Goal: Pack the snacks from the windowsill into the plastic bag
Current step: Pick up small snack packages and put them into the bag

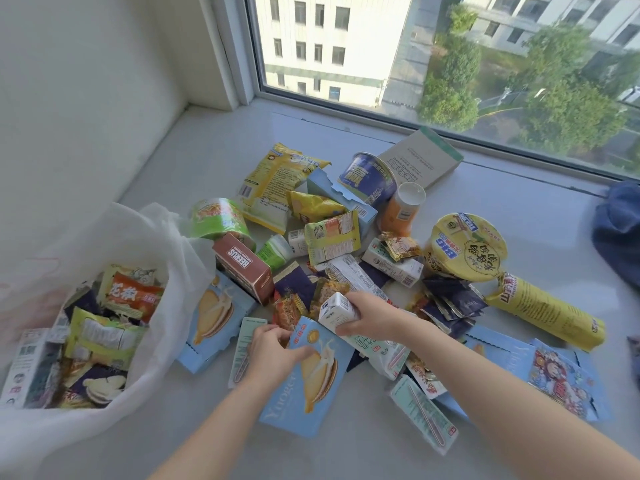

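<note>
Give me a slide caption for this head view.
Packing snacks: the right hand grips a small white carton, the left hand a blue biscuit box, beside the part-filled plastic bag.

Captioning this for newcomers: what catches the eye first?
A jumble of bright snack packs covers the windowsill, with a yellow noodle cup and a yellow tube on the right. At centre, the right hand grips a small white carton while the left hand holds a pale blue box; a part-filled plastic bag sits left.
</note>
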